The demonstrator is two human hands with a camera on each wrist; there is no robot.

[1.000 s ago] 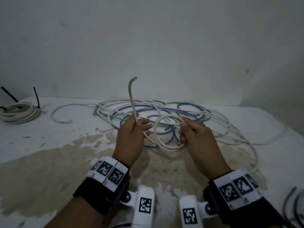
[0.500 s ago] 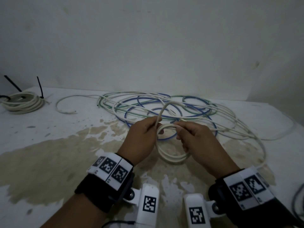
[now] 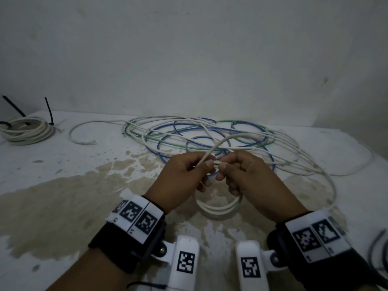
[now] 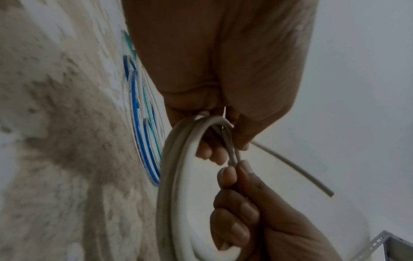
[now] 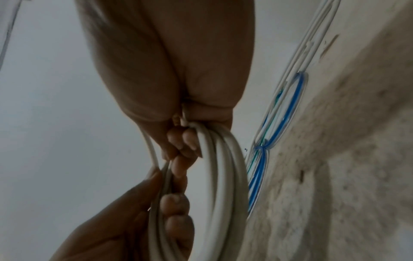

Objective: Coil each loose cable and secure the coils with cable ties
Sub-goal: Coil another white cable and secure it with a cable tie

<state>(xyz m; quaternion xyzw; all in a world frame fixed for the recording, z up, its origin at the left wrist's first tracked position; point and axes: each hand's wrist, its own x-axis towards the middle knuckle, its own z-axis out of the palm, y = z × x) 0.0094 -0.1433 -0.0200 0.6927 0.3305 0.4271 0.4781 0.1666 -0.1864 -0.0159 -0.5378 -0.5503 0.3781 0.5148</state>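
Observation:
I hold a small coil of white cable (image 3: 218, 207) above the middle of the table. My left hand (image 3: 206, 164) pinches the cable's free strand (image 3: 228, 139), which arcs up and to the right over the pile. My right hand (image 3: 222, 168) grips the top of the coil, fingers curled round its loops (image 5: 221, 176). The two hands touch at the fingertips. In the left wrist view the coil (image 4: 170, 176) hangs below my fingers and the loose strand (image 4: 297, 167) juts out to the right. Behind the hands lies a tangle of white, blue and green cables (image 3: 210, 135).
A finished white coil (image 3: 27, 131) bound with black cable ties (image 3: 49, 111) sits at the far left of the stained white table (image 3: 63, 185). Dark cables (image 3: 378, 248) show at the right edge. A wall stands close behind the table.
The free end, upright in my left hand a second ago, has swung over to the right into a new loop. Both hands have come together at the coil's top.

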